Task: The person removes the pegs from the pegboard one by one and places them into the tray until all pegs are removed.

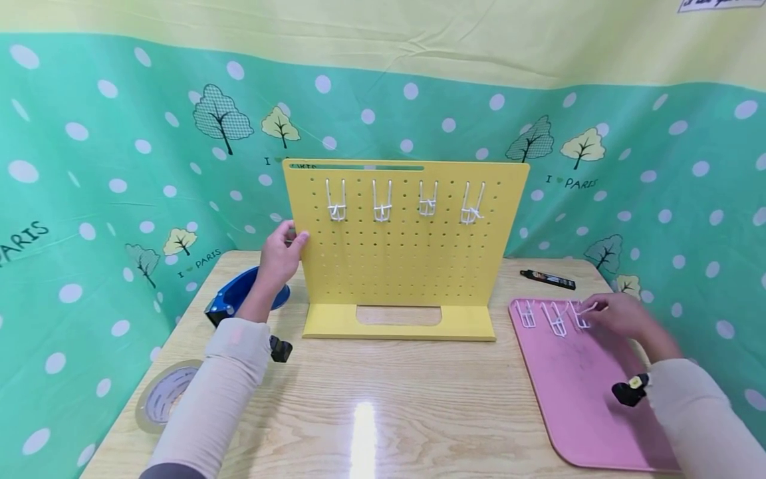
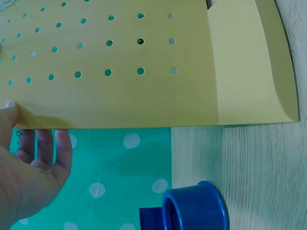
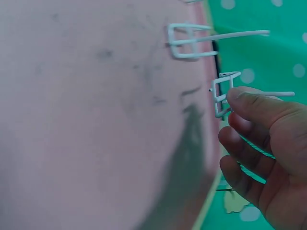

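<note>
Yellow perforated upright board [image 1: 407, 266] blocks straight reach to back; its flat yellow foot [image 1: 463, 324] juts fwd. Widest free lane = pale wood-grain tabletop [image 1: 323, 399] in front, + narrow gap btwn foot & pink rectangular tray [image 1: 574, 399]. Tray's mid passable; far end crowded w/ white bent-wire hooks [image 1: 558, 324] & R hand [image 1: 622, 318]. Board's L edge taken by L hand [image 1: 278, 256], blue rounded plastic holder [image 1: 236, 291] nearby. More white hooks [image 1: 382, 213] obstruct board's upper part; lower half approachable.

The head view is bright, with white glare [image 1: 363, 439] at bottom centre; in right-wrist view, soft shadow [image 3: 184, 167] darkens the tray [image 3: 96, 143].
</note>
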A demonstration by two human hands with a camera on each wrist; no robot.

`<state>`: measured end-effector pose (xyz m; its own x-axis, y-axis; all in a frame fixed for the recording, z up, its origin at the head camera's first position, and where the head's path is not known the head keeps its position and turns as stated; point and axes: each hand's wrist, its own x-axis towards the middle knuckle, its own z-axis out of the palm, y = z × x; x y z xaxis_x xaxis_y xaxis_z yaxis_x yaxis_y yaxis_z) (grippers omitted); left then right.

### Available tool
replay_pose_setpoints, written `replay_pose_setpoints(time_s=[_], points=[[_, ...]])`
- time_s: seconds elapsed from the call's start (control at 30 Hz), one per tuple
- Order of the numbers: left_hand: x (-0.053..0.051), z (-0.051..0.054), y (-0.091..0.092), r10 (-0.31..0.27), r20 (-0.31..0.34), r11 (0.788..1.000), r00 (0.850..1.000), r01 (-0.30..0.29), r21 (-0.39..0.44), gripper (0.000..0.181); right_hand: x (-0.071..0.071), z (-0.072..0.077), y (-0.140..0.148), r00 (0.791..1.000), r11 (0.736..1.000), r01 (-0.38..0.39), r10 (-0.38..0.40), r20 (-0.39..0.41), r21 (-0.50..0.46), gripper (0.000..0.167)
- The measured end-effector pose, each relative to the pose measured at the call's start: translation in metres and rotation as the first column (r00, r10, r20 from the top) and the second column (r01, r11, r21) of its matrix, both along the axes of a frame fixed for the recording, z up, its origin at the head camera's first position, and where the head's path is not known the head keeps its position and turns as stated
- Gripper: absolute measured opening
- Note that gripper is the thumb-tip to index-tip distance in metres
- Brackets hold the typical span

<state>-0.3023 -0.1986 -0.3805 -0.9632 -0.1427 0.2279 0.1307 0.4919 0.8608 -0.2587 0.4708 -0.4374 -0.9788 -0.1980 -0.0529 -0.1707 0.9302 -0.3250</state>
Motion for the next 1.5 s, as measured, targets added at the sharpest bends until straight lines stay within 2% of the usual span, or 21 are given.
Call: replay_pose_setpoints(time_s=[0.2,0.37,0.57,0.73,0.87,1.0,1.27,1.5], points=[[-0.001,0.001,0.0,-0.001,-0.002,1.0,1.0,0.001,-0.001,0.033,-0.005,-0.015,0.0,0.998,0.999,0.041,-0.039,0.046,-0.025,0.009],[-0.002,0.0,0.0,0.0,0.005,1.0,1.0,0.0,-0.007,0.034,-0.007,-0.021,-0.001,0.995,0.997,0.069,-0.066,0.07,-0.043,0.009],[-0.001,0.0,-0.001,-0.003,0.003,1.0,1.0,0.003,-0.002,0.035,-0.008,-0.02,-0.004,0.996,0.997,0.066,-0.063,0.067,-0.042,0.008],[-0.001,-0.001,-0.002,-0.002,0.001,1.0,1.0,0.002,-0.003,0.034,-0.008,-0.019,-0.005,0.991,0.995,0.09,-0.084,0.105,-0.05,0.01],[-0.002,-0.002,-0.002,-0.003,-0.007,1.0,1.0,0.003,-0.015,0.034,-0.005,-0.015,-0.002,0.993,0.996,0.086,-0.085,0.078,-0.015,0.015],[-0.003,-0.002,-0.003,-0.006,-0.008,1.0,1.0,0.006,-0.016,0.034,-0.003,-0.006,-0.002,0.998,0.998,0.068,-0.068,0.008,0.007,0.02],[-0.003,-0.002,-0.003,-0.004,-0.008,1.0,1.0,0.004,-0.027,0.033,-0.004,0.025,-0.016,0.99,0.997,0.072,-0.075,-0.119,-0.023,0.024],[-0.001,-0.002,-0.004,-0.004,-0.002,1.0,1.0,0.003,-0.027,0.036,-0.009,0.064,-0.037,0.972,0.995,0.085,-0.095,-0.214,-0.056,0.023]])
